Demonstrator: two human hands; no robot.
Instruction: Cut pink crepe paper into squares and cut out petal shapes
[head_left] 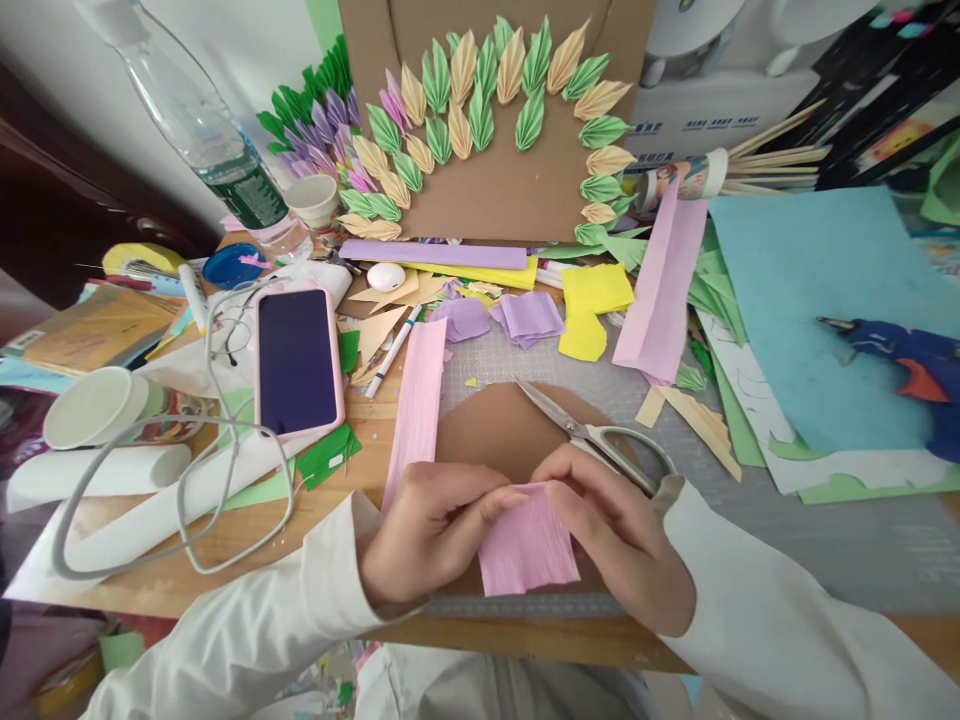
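Note:
Between my two hands hangs a small rectangle of pink crepe paper (529, 545), near the table's front edge. My left hand (435, 530) pinches its upper left corner between thumb and fingers. At the upper right corner my right hand (622, 535) pinches the same piece. Beneath lies a brown cardboard disc (480, 425), partly covered by the hands and paper. Scissors (574, 428) rest on the disc with blades slightly apart, their handles just behind my right hand. A long pink crepe strip (416, 400) lies beyond my left hand.
A cardboard panel (487, 195) with pleated paper leaves stands at the back. On the left are a phone (298, 360), a looping cable (187, 520), a paper cup (94, 408) and a bottle (210, 130). A glue gun (900, 365) lies on blue paper (780, 290) at right.

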